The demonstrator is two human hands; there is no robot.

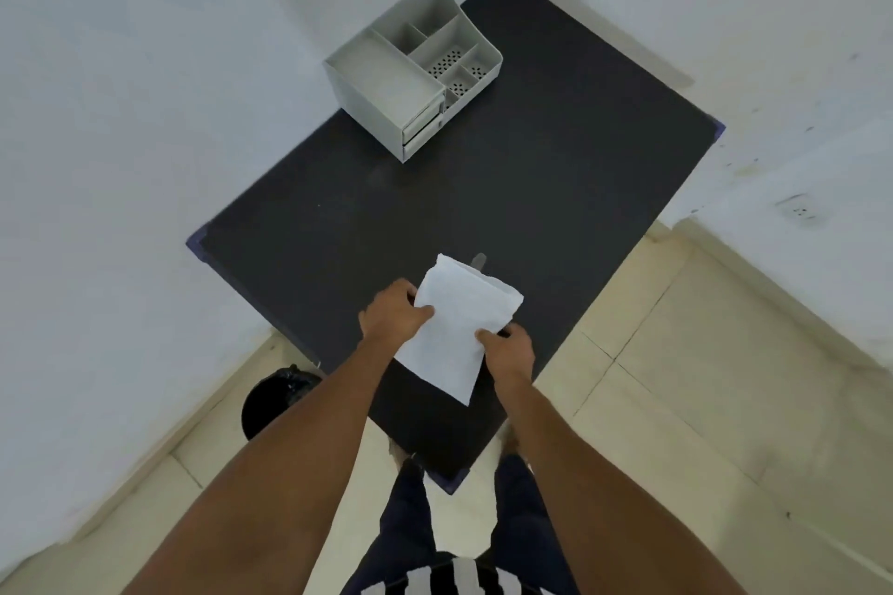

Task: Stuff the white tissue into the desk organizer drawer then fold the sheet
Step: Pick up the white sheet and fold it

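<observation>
A white sheet [456, 329], folded into a narrow rectangle, is held just above the near part of the black table [483, 188]. My left hand [392, 315] grips its left edge and my right hand [507, 348] pinches its right edge. The sheet's far end is doubled over. A grey desk organizer [410, 68] with open top compartments and two shut drawers on its front stands at the table's far left corner, well away from both hands. No loose tissue is visible.
White walls close in the table on the left and far right. A small grey object [478, 260] peeks out behind the sheet. A black bin [278, 401] stands on the tiled floor at the left, below the table edge.
</observation>
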